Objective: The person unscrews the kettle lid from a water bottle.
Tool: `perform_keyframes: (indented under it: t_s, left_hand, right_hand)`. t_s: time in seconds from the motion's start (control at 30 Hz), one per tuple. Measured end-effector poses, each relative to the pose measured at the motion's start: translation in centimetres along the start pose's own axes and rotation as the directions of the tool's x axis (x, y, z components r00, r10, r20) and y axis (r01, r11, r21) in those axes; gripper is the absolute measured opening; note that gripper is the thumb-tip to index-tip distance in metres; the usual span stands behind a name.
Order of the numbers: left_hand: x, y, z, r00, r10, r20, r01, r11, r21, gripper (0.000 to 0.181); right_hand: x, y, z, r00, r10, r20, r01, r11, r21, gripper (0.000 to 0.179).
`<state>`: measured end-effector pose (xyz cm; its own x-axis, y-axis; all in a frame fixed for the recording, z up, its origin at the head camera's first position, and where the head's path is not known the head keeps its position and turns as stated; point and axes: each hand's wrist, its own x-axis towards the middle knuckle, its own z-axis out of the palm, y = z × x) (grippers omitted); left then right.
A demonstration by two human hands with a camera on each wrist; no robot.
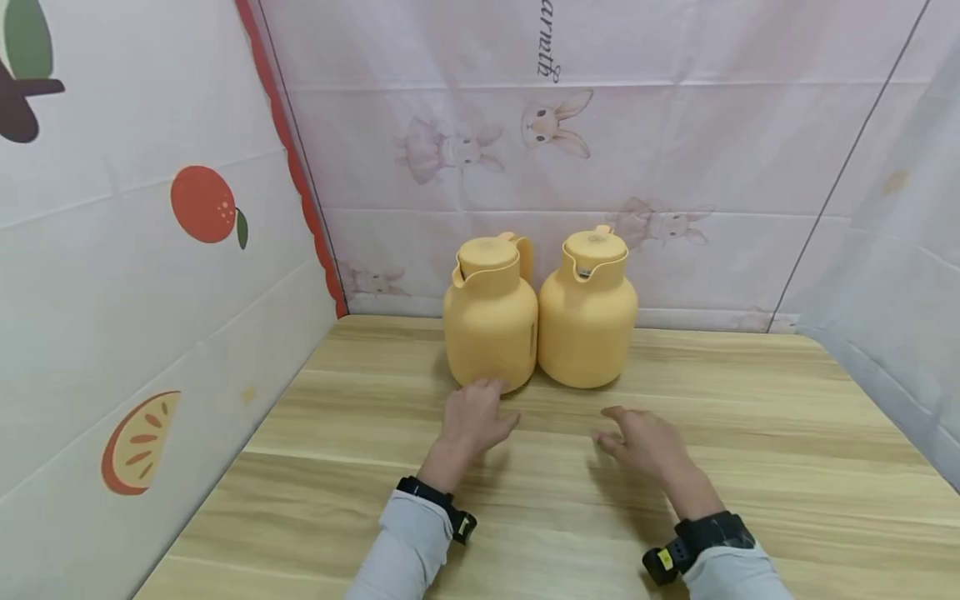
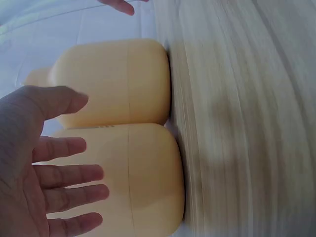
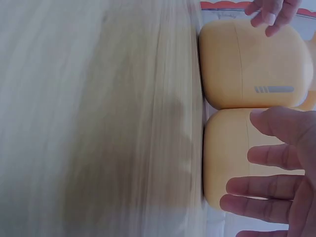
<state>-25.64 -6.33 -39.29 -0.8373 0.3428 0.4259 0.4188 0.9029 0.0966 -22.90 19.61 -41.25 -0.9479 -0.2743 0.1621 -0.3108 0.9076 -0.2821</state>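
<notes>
Two yellow lidded jugs stand upright side by side at the back of the wooden table. The left jug [image 1: 491,325] has its handle at the rear right and its spout facing forward left. Beside it, the right jug [image 1: 587,329] points its spout toward the front. My left hand [image 1: 472,421] reaches out with spread fingers, its fingertips overlapping the base of the left jug in the head view. Lower right of the other jug, my right hand [image 1: 648,442] hovers over the table, fingers extended and holding nothing. Both wrist views show spread fingers in front of the jugs.
A wood-grain table [image 1: 337,492] spans the front. Behind the jugs rises a pink fabric wall [image 1: 450,108] printed with rabbits. A white fabric wall [image 1: 97,317] with fruit prints flanks the left, and pale fabric [image 1: 900,275] closes the right.
</notes>
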Motion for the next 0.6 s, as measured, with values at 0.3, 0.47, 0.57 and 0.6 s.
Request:
perform_keyframes:
  t_s: [0.3, 0.47, 0.57, 0.6]
  left_hand:
    - [1.0, -1.9, -0.5, 0.970, -0.101, -0.223, 0.051, 0.974, -0.219, 0.038]
    - [1.9, -2.6, -1.3, 0.940, -0.259, -0.220, 0.155, 0.903, -0.400, 0.047]
    - [2.3, -3.0, -1.6, 0.918, -0.356, -0.175, 0.221, 0.825, -0.520, 0.055]
    - [2.4, -3.2, -1.6, 0.910, -0.385, -0.153, 0.245, 0.798, -0.551, 0.058]
  right_hand:
    - [1.1, -1.2, 0.8, 1.000, -0.026, 0.009, 0.025, 0.998, 0.056, 0.047]
    - [1.9, -1.7, 1.2, 0.999, -0.049, -0.006, 0.049, 0.996, 0.071, 0.047]
    - [2.3, -2.1, 1.5, 0.998, -0.058, 0.009, 0.057, 0.995, 0.081, 0.048]
    - [2.4, -2.3, 1.7, 0.998, -0.059, 0.014, 0.058, 0.994, 0.092, 0.049]
